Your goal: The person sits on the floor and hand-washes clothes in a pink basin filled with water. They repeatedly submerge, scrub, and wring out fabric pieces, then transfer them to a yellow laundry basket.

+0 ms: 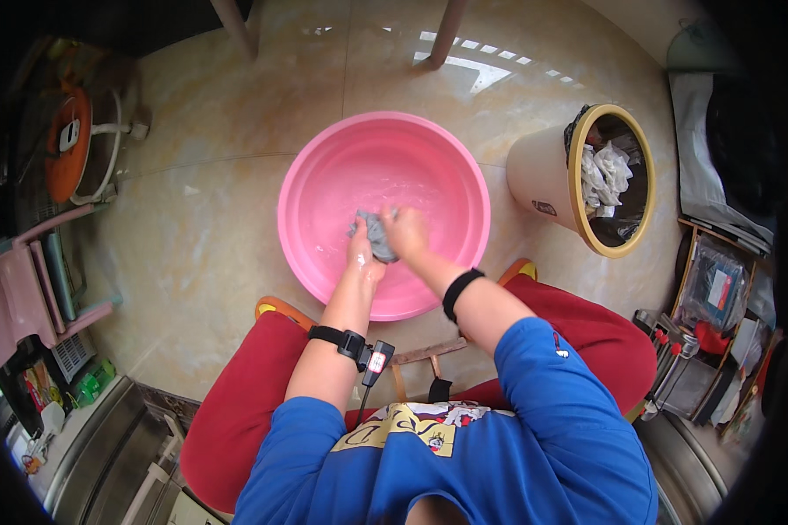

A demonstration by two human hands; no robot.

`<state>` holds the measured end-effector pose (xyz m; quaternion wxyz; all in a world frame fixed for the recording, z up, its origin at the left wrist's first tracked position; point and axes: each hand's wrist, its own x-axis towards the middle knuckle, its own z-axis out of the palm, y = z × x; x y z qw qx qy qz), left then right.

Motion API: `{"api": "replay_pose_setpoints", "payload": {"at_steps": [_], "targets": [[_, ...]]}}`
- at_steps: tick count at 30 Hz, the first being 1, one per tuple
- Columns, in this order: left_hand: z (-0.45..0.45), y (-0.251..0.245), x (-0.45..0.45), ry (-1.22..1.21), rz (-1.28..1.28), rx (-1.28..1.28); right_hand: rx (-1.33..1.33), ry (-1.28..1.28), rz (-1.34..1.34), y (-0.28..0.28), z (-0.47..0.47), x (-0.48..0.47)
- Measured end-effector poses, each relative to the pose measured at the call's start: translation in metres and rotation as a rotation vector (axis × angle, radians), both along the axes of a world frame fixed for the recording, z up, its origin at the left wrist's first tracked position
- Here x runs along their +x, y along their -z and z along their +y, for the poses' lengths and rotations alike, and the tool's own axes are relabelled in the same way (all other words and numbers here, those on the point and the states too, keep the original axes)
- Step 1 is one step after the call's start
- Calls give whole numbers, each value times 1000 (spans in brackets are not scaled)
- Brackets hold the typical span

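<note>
A large round pink plastic basin (295, 190) stands on the tiled floor between my feet, with water in it. Over the basin, a bunched grey cloth (379, 237) lies between my hands. My left hand (362, 246) grips the cloth from its left side, thumb up, and its skin looks wet. On the cloth's right side my right hand (405, 231) presses with curled fingers; it is slightly blurred, and its grip on the cloth is partly hidden.
A beige waste bin (542, 174) with crumpled tissues stands right of the basin. Beyond the basin are two furniture legs (448, 33). Pink folding stools (23, 289) and an orange round seat (69, 144) are at the left. A shelf with packages (716, 289) is at the right.
</note>
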<state>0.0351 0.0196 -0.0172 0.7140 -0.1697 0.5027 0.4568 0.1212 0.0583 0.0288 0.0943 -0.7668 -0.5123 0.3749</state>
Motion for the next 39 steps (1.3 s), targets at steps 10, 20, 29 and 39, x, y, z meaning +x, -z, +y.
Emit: {"api": "replay_pose_setpoints", "payload": {"at_steps": [10, 20, 29, 39], "targets": [[-5, -9, -12, 64, 81, -219, 65, 39, -200, 60, -8, 31], [-5, 12, -53, 120, -184, 103, 418, -429, 508, -40, -36, -22], [7, -28, -6, -34, -76, -113, -29, 14, 150, -4, 6, -11], [-14, 0, -36, 205, 108, -226, -20, 198, -147, 67, 9, 60]]}}
